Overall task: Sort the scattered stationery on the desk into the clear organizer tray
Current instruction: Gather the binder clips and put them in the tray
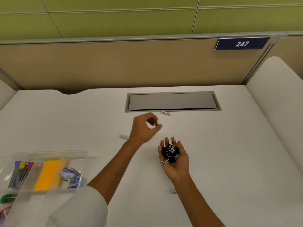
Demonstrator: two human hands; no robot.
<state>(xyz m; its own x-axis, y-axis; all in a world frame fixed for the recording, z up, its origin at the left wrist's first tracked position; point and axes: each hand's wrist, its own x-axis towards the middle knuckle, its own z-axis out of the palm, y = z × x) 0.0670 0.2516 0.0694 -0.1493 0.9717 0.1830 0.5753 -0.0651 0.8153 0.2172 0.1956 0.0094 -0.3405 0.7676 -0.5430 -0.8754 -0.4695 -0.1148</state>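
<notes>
My right hand [176, 158] lies palm up over the middle of the white desk [229, 145], cupping a pile of black binder clips [170, 154] with silver handles. My left hand [144, 126] hovers just beyond it, thumb and fingers pinched on one small binder clip [158, 124]. The clear organizer tray [49, 154] sits at the near left, holding markers [20, 172], yellow sticky notes [48, 175] and small blue-white packets [70, 176]. Small white items lie loose on the desk: a labelled one [166, 113], another [123, 136] by my left wrist, a third [173, 191] near my right forearm.
A grey cable hatch [172, 101] is set into the desk at the back. A beige partition with a blue "247" sign [242, 43] rises behind it. A white padded divider [278, 99] borders the right side. A green object [7, 198] shows at the near left edge.
</notes>
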